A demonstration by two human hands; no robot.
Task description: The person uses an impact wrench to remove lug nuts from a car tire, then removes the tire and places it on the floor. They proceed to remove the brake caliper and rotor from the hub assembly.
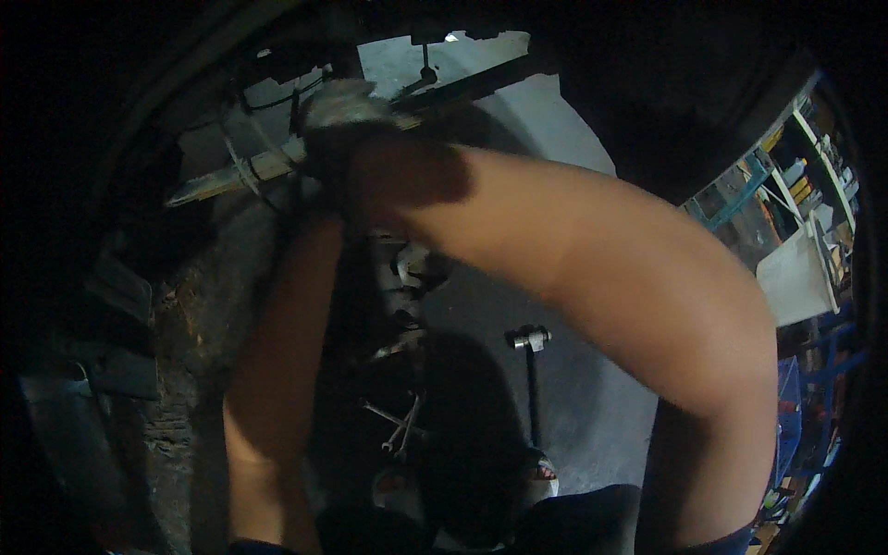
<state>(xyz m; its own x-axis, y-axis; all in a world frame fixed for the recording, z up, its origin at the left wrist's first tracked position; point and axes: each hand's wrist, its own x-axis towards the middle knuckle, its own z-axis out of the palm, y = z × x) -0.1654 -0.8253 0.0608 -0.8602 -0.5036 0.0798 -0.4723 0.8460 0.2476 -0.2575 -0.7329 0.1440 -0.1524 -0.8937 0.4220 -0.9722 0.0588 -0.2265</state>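
Note:
Both my arms reach up and forward into dark machinery that looks like the underside of a vehicle. My left hand (324, 205) is at the top of the left forearm, almost lost in shadow. Close beside it, my right hand (377, 176) is also in deep shadow. Both are next to a dark, dirty metal part (347, 106) with a pale, blurred top. The fingers of both hands are hidden, so what they grip, if anything, does not show. Left of the hands, a pale bar (236, 176) runs sideways with thin cables (242, 139) looped around it.
On the grey floor (592, 444) lie crossed wrenches (404, 425) and a long-handled tool with a shiny metal head (530, 340). Loose metal parts (407, 268) sit below my hands. At the right are a white bucket (797, 273), a blue crate (788, 407) and shelving (782, 190).

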